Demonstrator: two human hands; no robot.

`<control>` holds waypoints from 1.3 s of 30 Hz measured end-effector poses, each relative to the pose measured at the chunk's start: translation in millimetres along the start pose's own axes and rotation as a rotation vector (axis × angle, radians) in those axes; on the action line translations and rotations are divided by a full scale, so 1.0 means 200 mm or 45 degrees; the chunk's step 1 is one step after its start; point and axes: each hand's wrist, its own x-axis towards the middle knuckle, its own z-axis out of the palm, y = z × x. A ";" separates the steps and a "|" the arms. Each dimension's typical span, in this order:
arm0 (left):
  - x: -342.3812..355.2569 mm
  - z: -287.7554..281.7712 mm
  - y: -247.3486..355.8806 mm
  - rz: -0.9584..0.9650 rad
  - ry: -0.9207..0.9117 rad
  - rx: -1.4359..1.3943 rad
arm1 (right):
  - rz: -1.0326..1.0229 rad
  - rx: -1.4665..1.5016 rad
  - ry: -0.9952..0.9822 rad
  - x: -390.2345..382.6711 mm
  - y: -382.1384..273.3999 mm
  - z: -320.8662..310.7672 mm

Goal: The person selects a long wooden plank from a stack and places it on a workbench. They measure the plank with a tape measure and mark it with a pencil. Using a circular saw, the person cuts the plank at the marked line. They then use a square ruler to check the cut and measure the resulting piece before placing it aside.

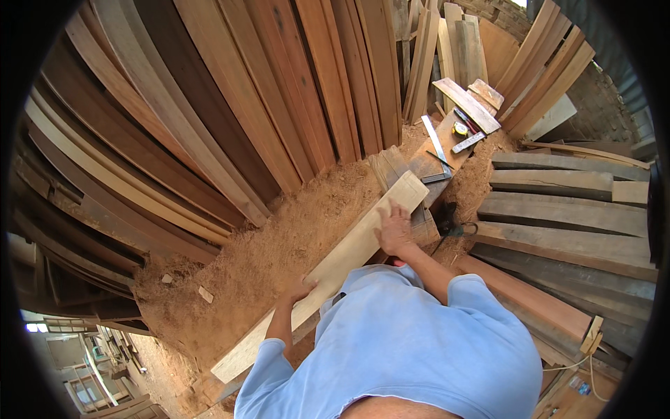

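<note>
A long pale plank point(349, 241) lies diagonally in front of me over a wooden bench. My left hand point(300, 292) grips its edge toward the lower-left part, fingers curled on it. My right hand point(394, 227) rests on the upper part with fingers spread. Beyond the plank's upper end, a bench board point(429, 160) bears a steel try square point(438, 146), a yellow tape measure point(460, 129), a silver bar tool point(467, 142) and some short offcuts point(466, 103). A dark tool with a cord or loop, partly hidden and hard to make out, sits right of my right hand.
Tall boards point(279, 91) lean in rows at the left and back, above sawdust-covered ground point(230, 279). Stacked grey planks point(562, 202) and a reddish board point(530, 293) lie at my right. A cord point(593, 380) hangs at lower right; more timber point(105, 370) stands at lower left.
</note>
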 end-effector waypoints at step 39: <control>0.24 0.19 0.62 0.340 -0.670 -0.450 | 1.080 1.168 -0.121 -0.32 1.06 0.43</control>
